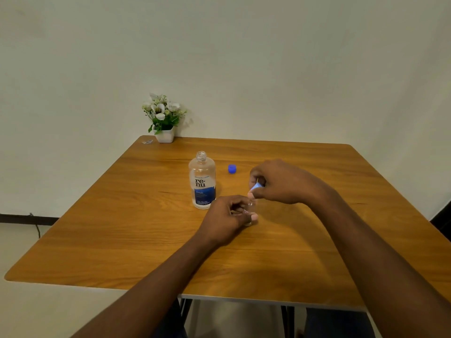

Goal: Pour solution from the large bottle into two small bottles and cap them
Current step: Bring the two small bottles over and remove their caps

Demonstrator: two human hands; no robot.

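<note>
Your left grip (225, 219) is curling its fingers and thumb round the small clear bottle (251, 212), which is standing on the wood-grain table (122, 215) just in front of you. Your right grip (280, 182) is pinching the small light-blue cap (256, 186) between thumb and fingertips, just above that bottle's mouth. The cap is sitting tilted in your fingers, so the likeliest fault is that it goes on crooked. It would then be catching on one side of the neck and either jamming or leaving a gap that leaks. Your fingers are hiding most of the bottle, so I cannot tell how full it is. If it is near the brim, pressing down or squeezing too hard would be pushing solution out over your fingers and the table. The large clear plastic bottle with the blue-and-white label (202, 181) is standing uncapped just beside your left knuckles. A sideways jerk while you are twisting could be knocking it over and spilling what it is holding. Its round dark-blue cap (232, 169) is lying apart on the table behind your right grip, where a sweeping wrist could be sending it rolling. Only one small bottle is showing, so I cannot say where the second one is. The white pot of white flowers (164, 119) is standing well apart at the far edge and is posing no risk.
</note>
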